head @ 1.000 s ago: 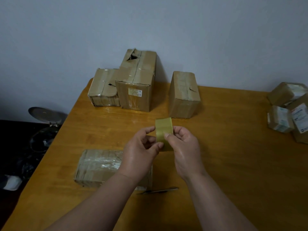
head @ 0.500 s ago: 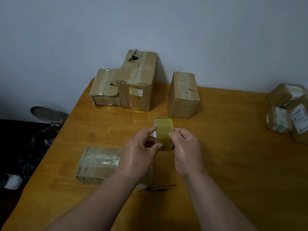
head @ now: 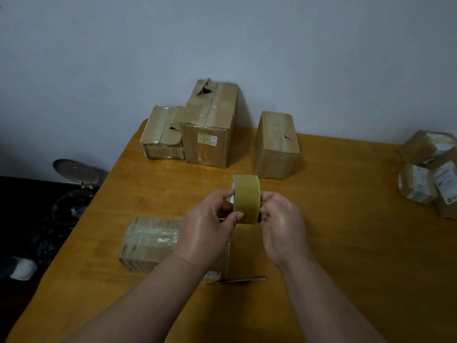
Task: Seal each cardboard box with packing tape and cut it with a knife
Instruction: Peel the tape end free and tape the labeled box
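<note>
A plain grey-blue wall (head: 222, 40) is filling the upper frame; a wooden table (head: 358, 243) is spreading below; dark floor (head: 22, 206) is showing lower left.

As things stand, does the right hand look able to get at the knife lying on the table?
Probably not right away: the right hand and left hand both grip the tape roll. The knife lies uncovered on the table beneath the forearms, so once the roll is released the way looks free.

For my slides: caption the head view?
Both hands, left and right, hold a tape roll above a table of boxes.
</note>
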`<control>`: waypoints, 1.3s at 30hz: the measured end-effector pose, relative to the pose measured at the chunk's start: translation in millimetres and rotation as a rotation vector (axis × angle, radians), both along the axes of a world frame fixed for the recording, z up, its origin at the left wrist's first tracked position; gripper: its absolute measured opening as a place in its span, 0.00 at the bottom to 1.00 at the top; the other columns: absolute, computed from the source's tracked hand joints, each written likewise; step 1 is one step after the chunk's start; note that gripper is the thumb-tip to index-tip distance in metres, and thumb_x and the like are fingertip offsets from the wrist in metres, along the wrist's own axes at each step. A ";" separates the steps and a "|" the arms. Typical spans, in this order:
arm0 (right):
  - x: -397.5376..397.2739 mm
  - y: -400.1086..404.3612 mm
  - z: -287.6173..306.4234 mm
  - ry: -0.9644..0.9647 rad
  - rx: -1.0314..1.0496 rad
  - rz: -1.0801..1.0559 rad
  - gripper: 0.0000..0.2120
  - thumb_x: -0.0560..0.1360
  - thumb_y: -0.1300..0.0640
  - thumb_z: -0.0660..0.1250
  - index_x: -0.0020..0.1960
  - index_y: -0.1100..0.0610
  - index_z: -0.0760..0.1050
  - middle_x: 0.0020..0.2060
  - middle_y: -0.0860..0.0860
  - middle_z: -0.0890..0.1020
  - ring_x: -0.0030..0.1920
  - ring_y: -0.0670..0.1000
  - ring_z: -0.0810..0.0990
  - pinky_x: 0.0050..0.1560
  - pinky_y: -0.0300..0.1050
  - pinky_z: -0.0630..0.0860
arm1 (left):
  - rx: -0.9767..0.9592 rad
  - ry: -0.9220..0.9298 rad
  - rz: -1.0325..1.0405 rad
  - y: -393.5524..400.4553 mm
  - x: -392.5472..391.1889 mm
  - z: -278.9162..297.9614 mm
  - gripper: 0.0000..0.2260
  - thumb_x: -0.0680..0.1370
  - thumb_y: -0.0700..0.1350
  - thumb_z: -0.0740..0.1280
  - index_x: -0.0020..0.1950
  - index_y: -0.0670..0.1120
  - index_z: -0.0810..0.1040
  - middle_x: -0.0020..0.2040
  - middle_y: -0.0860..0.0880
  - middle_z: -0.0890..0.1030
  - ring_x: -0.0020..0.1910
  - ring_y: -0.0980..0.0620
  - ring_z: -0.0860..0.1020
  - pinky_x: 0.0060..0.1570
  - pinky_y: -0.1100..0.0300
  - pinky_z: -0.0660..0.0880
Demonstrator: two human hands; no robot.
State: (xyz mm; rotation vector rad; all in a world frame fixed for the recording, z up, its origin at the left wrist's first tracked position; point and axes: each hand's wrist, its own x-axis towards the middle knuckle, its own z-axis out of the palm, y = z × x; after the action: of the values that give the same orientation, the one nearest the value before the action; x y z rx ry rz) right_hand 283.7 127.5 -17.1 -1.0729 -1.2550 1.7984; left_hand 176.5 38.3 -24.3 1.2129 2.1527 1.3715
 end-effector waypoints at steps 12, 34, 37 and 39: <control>-32.5 -11.3 -0.9 -0.129 0.043 -0.003 0.10 0.66 0.56 0.64 0.42 0.49 0.83 0.37 0.50 0.84 0.40 0.50 0.82 0.39 0.44 0.77 | -0.046 -0.034 -0.014 -6.5 -29.7 -0.9 0.19 0.73 0.44 0.75 0.62 0.54 0.77 0.41 0.59 0.80 0.44 0.67 0.78 0.40 0.75 0.73; -75.3 -25.4 1.8 -0.123 0.008 -0.087 0.08 0.65 0.55 0.63 0.39 0.56 0.79 0.44 0.69 0.78 0.44 0.60 0.75 0.45 0.58 0.71 | -0.042 -0.248 -0.031 -12.8 -65.1 -11.5 0.19 0.73 0.43 0.75 0.62 0.53 0.77 0.41 0.55 0.80 0.41 0.62 0.80 0.43 0.65 0.79; -76.1 -27.1 -0.1 -0.091 -0.017 -0.108 0.07 0.64 0.57 0.62 0.35 0.54 0.79 0.39 0.62 0.77 0.42 0.59 0.74 0.43 0.56 0.70 | -0.050 -0.205 -0.038 -14.8 -64.7 -14.5 0.19 0.73 0.43 0.75 0.61 0.53 0.77 0.42 0.55 0.80 0.42 0.60 0.80 0.43 0.62 0.80; -76.7 -27.8 -3.1 -0.109 -0.024 -0.121 0.07 0.65 0.60 0.61 0.35 0.54 0.79 0.39 0.61 0.78 0.41 0.60 0.75 0.42 0.56 0.71 | -0.040 -0.198 -0.033 -17.0 -63.6 -16.3 0.19 0.73 0.42 0.75 0.62 0.53 0.78 0.42 0.54 0.81 0.42 0.60 0.80 0.43 0.62 0.80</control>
State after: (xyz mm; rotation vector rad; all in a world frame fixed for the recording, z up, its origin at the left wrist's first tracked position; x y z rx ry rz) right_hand 207.0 99.7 -20.2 -1.2475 -1.2079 1.6874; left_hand 112.9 21.3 -40.6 1.0453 2.0055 1.3665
